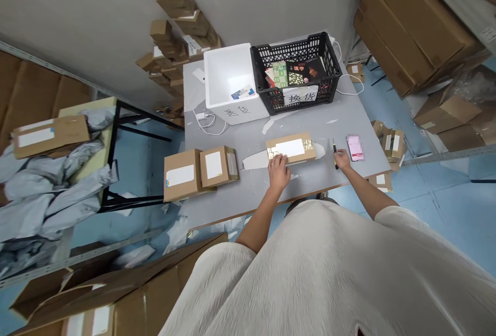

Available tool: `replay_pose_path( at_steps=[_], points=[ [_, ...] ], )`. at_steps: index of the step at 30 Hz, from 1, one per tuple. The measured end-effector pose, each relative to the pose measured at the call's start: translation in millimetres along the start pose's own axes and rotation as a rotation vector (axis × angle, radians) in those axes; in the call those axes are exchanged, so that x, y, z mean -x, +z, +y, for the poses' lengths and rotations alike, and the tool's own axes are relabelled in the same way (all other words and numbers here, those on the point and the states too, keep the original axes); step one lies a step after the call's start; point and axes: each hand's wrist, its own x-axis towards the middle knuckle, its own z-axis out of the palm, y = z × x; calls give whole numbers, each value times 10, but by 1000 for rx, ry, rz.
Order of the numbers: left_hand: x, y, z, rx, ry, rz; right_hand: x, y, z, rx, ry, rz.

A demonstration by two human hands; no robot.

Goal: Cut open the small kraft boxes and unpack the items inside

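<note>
A taped cardboard box with a white label lies on the grey table, on top of a white sheet. My left hand rests on the box's near left corner, its fingers spread a little. To the right, my right hand has its fingers closed on a yellow and black utility knife, which points away from me. Just right of that hand is a phone with a pink screen.
Two labelled boxes stand at the table's left edge. Behind are a white foam box and a black crate with books. Grey parcels fill a side table at left. Cartons are stacked at right.
</note>
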Motion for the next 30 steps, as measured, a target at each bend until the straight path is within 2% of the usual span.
replay_pose_path(
  at_steps=[4, 6, 9, 12, 15, 17, 20, 23, 26, 30],
  points=[
    [1, -13, -18, -52, 29, -14, 37, -14, -352, -354, -119, -119],
    [8, -17, -28, -64, 48, -16, 77, -20, -568, -393, -217, -141],
    [29, -10, -47, -59, 84, -3, 193, -23, -910, -326, -412, -203],
    [58, 7, -79, -39, 129, 13, 383, -3, -1238, -144, -640, -283],
    [82, 29, -127, -22, 171, 24, 612, 56, -1519, 156, -879, -347],
    [89, 48, -162, -9, 194, 28, 758, 119, -1671, 394, -980, -387],
    [92, 80, -204, 13, 222, 28, 939, 232, -1856, 755, -1038, -417],
    [92, 108, -227, 25, 245, 31, 1073, 339, -2005, 1017, -1079, -417],
    [90, 124, -234, 34, 258, 42, 1167, 423, -2116, 1164, -1115, -410],
    [86, 129, -232, 44, 264, 58, 1230, 497, -2184, 1238, -1125, -376]
  ],
)
